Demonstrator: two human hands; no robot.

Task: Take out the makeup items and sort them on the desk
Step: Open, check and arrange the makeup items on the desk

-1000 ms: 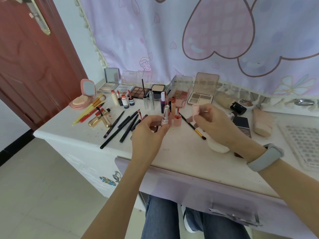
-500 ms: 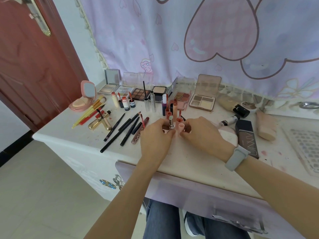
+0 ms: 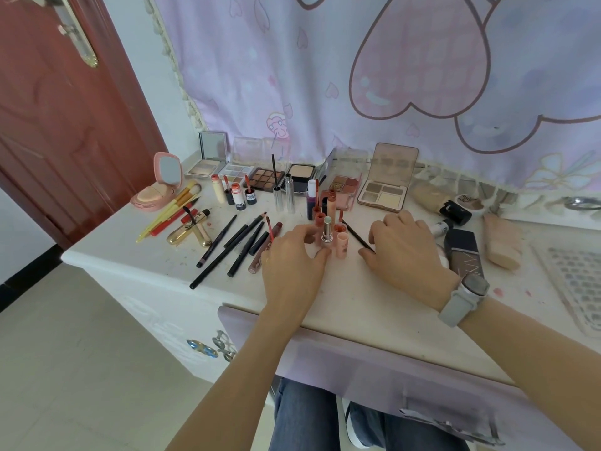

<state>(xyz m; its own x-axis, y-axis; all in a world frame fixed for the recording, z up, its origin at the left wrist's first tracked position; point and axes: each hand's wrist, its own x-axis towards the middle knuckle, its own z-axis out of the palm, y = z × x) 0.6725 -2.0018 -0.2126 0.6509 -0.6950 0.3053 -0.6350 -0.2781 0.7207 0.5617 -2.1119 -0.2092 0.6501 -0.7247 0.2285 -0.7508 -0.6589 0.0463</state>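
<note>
Two hands on desk (image 3: 341,297) | silver lipstick (image 3: 326,230) upright, long axis vertical, mid-desk among pink tubes | left hand (image 3: 292,255) nearer, loosely curled fingertips at its base, firm grip unclear | right hand (image 3: 403,249) rightward, apart, relaxed, empty

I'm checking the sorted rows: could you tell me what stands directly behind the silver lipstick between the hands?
Behind the silver lipstick stand pink-capped lip tubes and a purple bottle. Their lower parts are partly covered.

Keyboard (image 3: 579,281) cropped at right edge
</note>
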